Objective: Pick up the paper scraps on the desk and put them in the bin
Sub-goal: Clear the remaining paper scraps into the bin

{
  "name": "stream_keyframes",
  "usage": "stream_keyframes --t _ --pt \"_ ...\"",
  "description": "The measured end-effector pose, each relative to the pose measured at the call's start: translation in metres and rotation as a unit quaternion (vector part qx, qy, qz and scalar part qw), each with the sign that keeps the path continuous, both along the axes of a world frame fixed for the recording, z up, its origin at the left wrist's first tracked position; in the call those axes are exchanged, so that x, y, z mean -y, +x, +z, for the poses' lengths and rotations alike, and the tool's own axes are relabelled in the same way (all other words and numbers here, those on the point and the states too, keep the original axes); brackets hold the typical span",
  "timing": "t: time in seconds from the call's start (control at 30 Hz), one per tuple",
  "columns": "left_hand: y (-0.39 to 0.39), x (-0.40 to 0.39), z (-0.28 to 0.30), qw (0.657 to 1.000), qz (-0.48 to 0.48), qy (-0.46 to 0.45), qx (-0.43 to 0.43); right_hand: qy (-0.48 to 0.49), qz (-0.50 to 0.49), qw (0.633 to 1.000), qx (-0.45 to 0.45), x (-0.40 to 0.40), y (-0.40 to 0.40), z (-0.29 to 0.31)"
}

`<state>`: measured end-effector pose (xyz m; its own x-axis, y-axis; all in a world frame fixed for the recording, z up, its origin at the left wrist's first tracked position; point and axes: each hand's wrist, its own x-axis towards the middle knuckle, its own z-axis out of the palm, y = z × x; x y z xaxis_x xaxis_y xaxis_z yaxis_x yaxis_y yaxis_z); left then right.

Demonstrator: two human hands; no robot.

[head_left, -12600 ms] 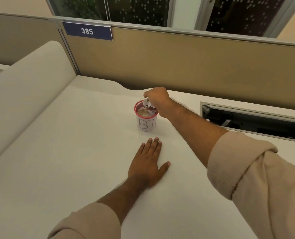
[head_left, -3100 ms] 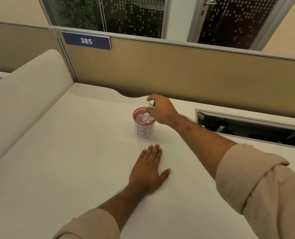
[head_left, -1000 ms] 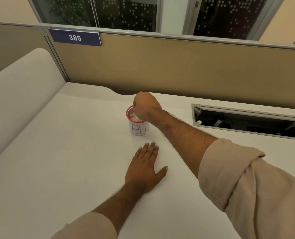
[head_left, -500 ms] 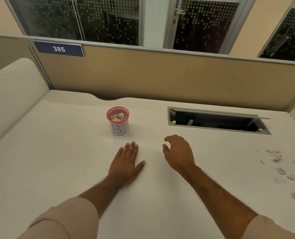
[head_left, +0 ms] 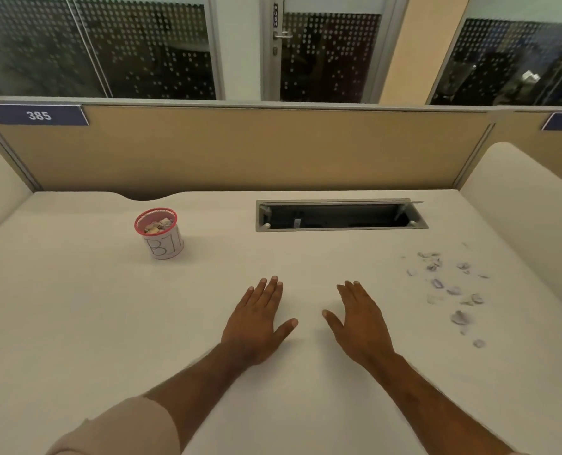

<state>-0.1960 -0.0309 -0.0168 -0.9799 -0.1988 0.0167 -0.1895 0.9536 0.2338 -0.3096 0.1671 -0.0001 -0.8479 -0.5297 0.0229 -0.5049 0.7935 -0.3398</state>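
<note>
A small white bin (head_left: 162,237) with a red mesh rim and hand-drawn letters stands upright on the white desk (head_left: 76,307), left of centre, with paper scraps inside it. Several small pale paper scraps (head_left: 450,287) lie scattered on the desk at the right. My left hand (head_left: 257,323) rests flat on the desk, palm down, fingers apart, holding nothing. Beside it, my right hand (head_left: 360,323) also lies flat and empty, well left of the scattered scraps and right of the bin.
An open cable tray slot (head_left: 340,215) is cut into the desk behind my right hand. A tan partition (head_left: 256,149) runs along the back edge. Padded side dividers (head_left: 529,205) rise at both ends of the desk.
My right hand has left the bin, swung back to the right and settled flat beside my left hand. The view turned right, bringing the scattered scraps into sight.
</note>
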Motion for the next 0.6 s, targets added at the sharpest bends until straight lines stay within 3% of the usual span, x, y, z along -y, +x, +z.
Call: stream_keyframes --t 0.6 --pt "-0.068 -0.149 0.006 0.999 -0.047 0.026 -0.008 -0.059 -0.064 0.996 0.037 -0.192 -0.07 0.005"
